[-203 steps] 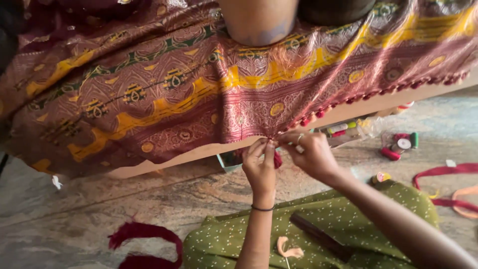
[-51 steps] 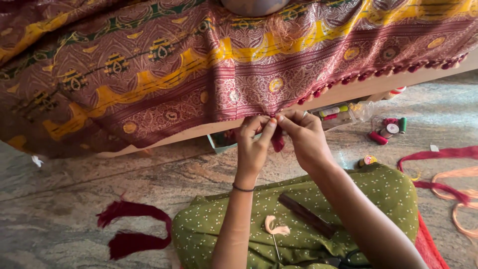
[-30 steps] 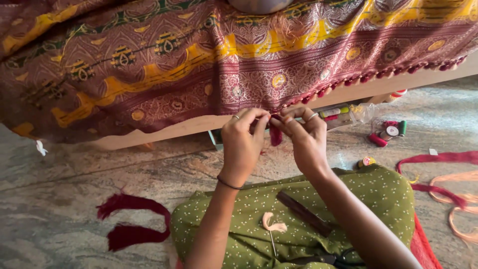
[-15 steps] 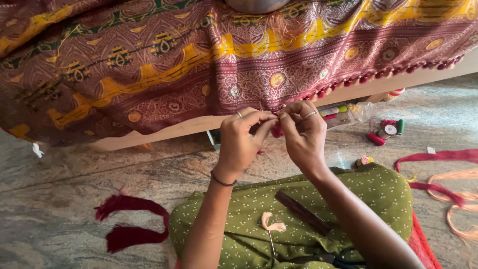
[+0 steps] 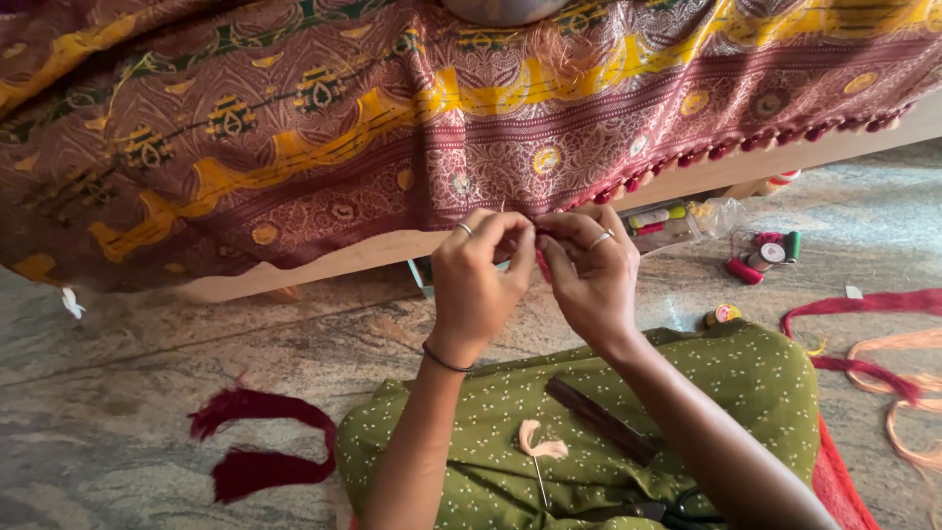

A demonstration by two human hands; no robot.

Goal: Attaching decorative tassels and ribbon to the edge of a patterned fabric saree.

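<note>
Mid-frame: our left hand (image 5: 476, 285) and right hand (image 5: 589, 275) meet at the patterned cloth (image 5: 412, 128) hem, fingers pinched tight on a small red tassel (image 5: 542, 263). Looks like tassel-tying along the edge. Next likely needs a firm knot pull; thread itself is too fine to see.

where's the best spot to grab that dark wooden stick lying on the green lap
Probably the dark wooden stick at its middle, pinched across its narrow width from above. It lies flat and slanted on the green cloth, its long sides bare; the right hand is nearer.
</note>
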